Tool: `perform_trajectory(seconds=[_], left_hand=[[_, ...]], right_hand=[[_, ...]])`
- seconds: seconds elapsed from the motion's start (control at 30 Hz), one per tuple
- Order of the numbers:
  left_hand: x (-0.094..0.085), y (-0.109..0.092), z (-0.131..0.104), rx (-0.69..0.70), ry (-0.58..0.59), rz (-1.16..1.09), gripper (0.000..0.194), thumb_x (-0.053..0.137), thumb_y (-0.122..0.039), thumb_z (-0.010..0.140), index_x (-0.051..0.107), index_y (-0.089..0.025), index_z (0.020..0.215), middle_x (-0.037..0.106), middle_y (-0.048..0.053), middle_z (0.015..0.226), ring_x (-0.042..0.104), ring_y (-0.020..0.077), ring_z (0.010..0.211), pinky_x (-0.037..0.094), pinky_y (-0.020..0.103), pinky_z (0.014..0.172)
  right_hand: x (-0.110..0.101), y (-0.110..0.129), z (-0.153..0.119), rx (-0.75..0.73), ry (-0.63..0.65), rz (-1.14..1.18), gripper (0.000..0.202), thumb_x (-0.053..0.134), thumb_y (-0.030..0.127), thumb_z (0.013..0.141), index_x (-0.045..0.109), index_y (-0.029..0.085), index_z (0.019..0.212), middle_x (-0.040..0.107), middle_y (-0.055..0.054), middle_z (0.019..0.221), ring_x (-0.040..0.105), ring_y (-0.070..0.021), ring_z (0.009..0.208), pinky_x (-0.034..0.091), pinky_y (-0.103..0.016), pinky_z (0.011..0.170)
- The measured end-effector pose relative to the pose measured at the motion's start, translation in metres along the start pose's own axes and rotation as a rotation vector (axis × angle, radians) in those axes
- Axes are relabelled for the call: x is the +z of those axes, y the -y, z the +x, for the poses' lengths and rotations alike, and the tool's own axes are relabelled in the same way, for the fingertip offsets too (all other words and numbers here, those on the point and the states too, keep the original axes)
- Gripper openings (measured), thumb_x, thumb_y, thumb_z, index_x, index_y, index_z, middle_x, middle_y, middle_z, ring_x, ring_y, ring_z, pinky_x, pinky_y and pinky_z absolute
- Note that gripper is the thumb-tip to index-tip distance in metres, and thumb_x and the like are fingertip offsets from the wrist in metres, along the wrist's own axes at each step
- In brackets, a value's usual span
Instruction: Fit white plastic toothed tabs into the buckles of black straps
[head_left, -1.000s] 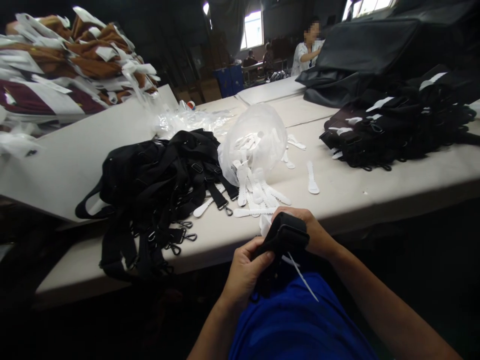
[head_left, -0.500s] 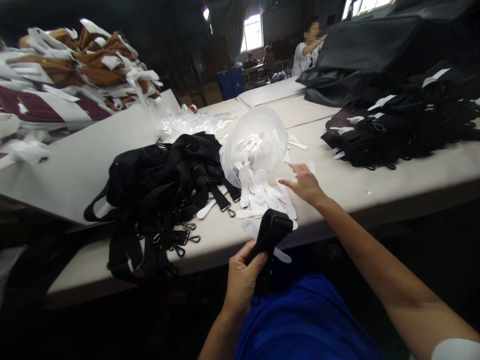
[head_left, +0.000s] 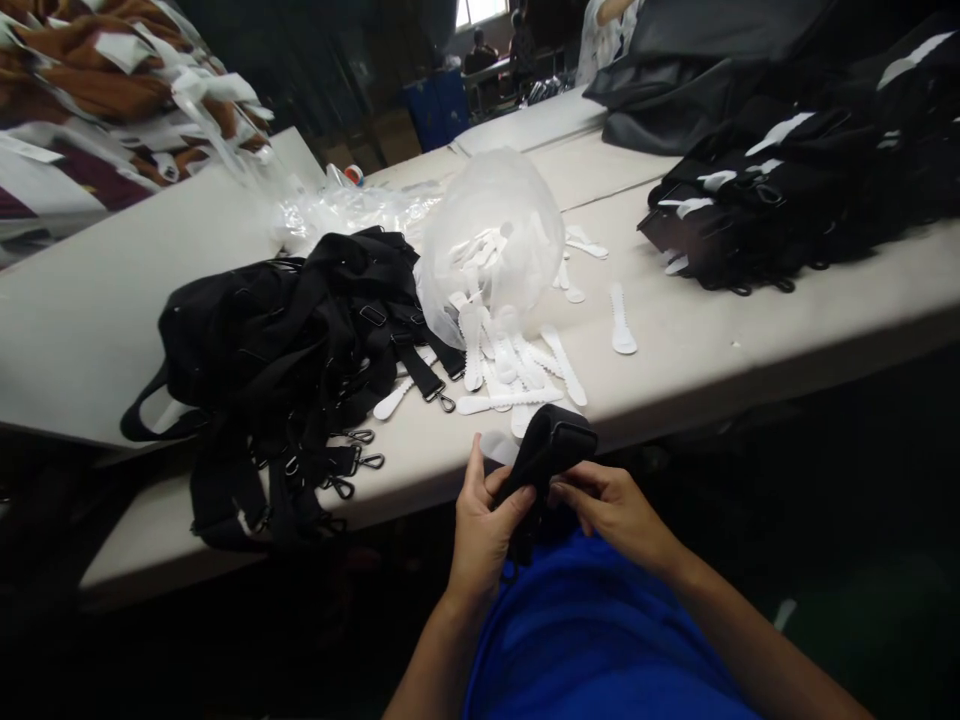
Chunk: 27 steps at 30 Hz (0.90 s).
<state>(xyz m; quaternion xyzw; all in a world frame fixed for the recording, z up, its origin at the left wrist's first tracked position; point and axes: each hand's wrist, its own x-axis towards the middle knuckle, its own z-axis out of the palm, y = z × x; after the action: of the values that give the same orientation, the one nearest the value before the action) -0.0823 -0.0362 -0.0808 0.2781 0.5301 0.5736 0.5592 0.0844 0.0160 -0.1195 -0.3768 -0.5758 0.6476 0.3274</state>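
Note:
A folded black webbing strap (head_left: 551, 440) is gripped in my left hand (head_left: 484, 510), thumb on its near face. The rounded end of a white plastic strip (head_left: 498, 447) sticks out on the strap's left, by my left fingertips. Against the strap's right side, my right hand (head_left: 611, 505) has thumb and fingers pinched together; what lies between them is hidden. Just beyond, several white toothed strips (head_left: 517, 365) lie on the table (head_left: 637, 390), in front of a clear plastic bag (head_left: 491, 220) holding more of them.
To the left lies a heap of black straps (head_left: 292, 350) with metal snap hooks. More black straps (head_left: 795, 215) with white strips are piled at right, near black sheeting (head_left: 720, 80). Brown bundles (head_left: 97, 70) rise behind a white panel (head_left: 135, 310). People (head_left: 480, 55) are in the background.
My right hand has come back from the loose white strips to the strap's right side, its fingers closing. The left hand keeps hold of the strap. The view has tilted downward.

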Motion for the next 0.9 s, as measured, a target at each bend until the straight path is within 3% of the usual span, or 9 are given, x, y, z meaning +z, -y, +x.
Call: perform_trajectory(seconds=[0.13, 0.23, 0.3, 0.4, 0.5, 0.57, 0.63, 0.77, 0.9], left_hand=[[-0.001, 0.007, -0.003, -0.122, 0.099, -0.069, 0.070, 0.081, -0.024, 0.075, 0.052, -0.017, 0.138, 0.074, 0.009, 0.108, 0.069, 0.0170, 0.079, 0.055, 0.025, 0.074], [0.000, 0.016, -0.005, -0.132, 0.089, -0.017, 0.047, 0.078, -0.028, 0.079, 0.065, -0.014, 0.122, 0.074, 0.011, 0.111, 0.070, 0.0185, 0.085, 0.055, 0.027, 0.080], [0.002, 0.022, -0.006, -0.088, 0.095, 0.054, 0.044, 0.076, -0.029, 0.081, 0.066, -0.016, 0.122, 0.074, 0.009, 0.113, 0.069, 0.0210, 0.096, 0.053, 0.028, 0.087], [0.006, 0.029, -0.009, 0.021, 0.096, 0.213, 0.040, 0.073, -0.027, 0.083, 0.067, -0.021, 0.122, 0.073, 0.005, 0.115, 0.066, 0.0216, 0.108, 0.050, 0.029, 0.094], [0.005, 0.033, -0.011, 0.092, 0.071, 0.353, 0.033, 0.072, -0.024, 0.084, 0.070, -0.023, 0.117, 0.074, 0.002, 0.111, 0.066, 0.0194, 0.106, 0.049, 0.026, 0.094], [0.003, 0.035, -0.012, 0.095, 0.070, 0.378, 0.036, 0.073, -0.025, 0.083, 0.069, -0.025, 0.118, 0.073, 0.001, 0.113, 0.065, 0.0195, 0.109, 0.048, 0.026, 0.096], [0.000, 0.041, -0.014, 0.067, 0.097, 0.357, 0.040, 0.071, -0.026, 0.084, 0.065, -0.026, 0.123, 0.072, 0.002, 0.118, 0.064, 0.0208, 0.113, 0.047, 0.029, 0.100], [0.001, 0.063, -0.017, -0.018, 0.151, 0.314, 0.038, 0.066, -0.024, 0.087, 0.064, -0.024, 0.125, 0.069, 0.005, 0.124, 0.062, 0.0225, 0.117, 0.046, 0.033, 0.103], [0.007, 0.088, -0.015, -0.079, 0.203, 0.267, 0.030, 0.068, -0.027, 0.085, 0.064, -0.019, 0.114, 0.072, 0.007, 0.112, 0.065, 0.0234, 0.109, 0.049, 0.032, 0.095]], right_hand=[[-0.004, -0.010, -0.027, -0.086, -0.190, -0.195, 0.029, 0.070, 0.040, 0.086, 0.068, 0.022, 0.108, 0.072, -0.002, 0.082, 0.065, -0.0143, 0.066, 0.053, -0.024, 0.062], [-0.002, -0.010, -0.045, -0.198, -0.240, -0.309, 0.022, 0.074, 0.036, 0.082, 0.071, 0.023, 0.099, 0.072, -0.002, 0.078, 0.062, -0.0124, 0.060, 0.051, -0.022, 0.058], [0.001, -0.006, -0.051, -0.219, -0.215, -0.277, 0.020, 0.075, 0.036, 0.081, 0.072, 0.022, 0.095, 0.070, -0.001, 0.073, 0.056, -0.0101, 0.052, 0.047, -0.021, 0.051], [0.001, -0.002, -0.052, -0.106, -0.102, -0.116, 0.022, 0.068, 0.039, 0.087, 0.072, 0.019, 0.093, 0.070, -0.002, 0.074, 0.052, -0.0081, 0.050, 0.043, -0.020, 0.049], [-0.003, -0.003, -0.051, 0.052, 0.052, 0.046, 0.031, 0.054, 0.038, 0.096, 0.068, 0.017, 0.113, 0.065, 0.000, 0.062, 0.049, -0.0077, 0.046, 0.038, -0.020, 0.046], [-0.007, -0.007, -0.050, 0.071, 0.092, 0.043, 0.036, 0.052, 0.034, 0.097, 0.062, 0.017, 0.127, 0.065, 0.001, 0.060, 0.051, -0.0090, 0.048, 0.039, -0.020, 0.047], [-0.009, -0.012, -0.051, -0.042, 0.036, -0.095, 0.033, 0.054, 0.028, 0.095, 0.064, 0.018, 0.125, 0.070, -0.002, 0.070, 0.058, -0.0109, 0.056, 0.046, -0.022, 0.054], [-0.010, -0.021, -0.055, -0.369, -0.198, -0.547, 0.024, 0.053, 0.025, 0.096, 0.074, 0.020, 0.105, 0.073, -0.008, 0.088, 0.068, -0.0173, 0.077, 0.054, -0.029, 0.072], [-0.006, -0.029, -0.061, -0.368, -0.225, -0.666, 0.021, 0.053, 0.026, 0.097, 0.073, 0.022, 0.099, 0.068, -0.010, 0.117, 0.068, -0.0187, 0.090, 0.055, -0.031, 0.079]])
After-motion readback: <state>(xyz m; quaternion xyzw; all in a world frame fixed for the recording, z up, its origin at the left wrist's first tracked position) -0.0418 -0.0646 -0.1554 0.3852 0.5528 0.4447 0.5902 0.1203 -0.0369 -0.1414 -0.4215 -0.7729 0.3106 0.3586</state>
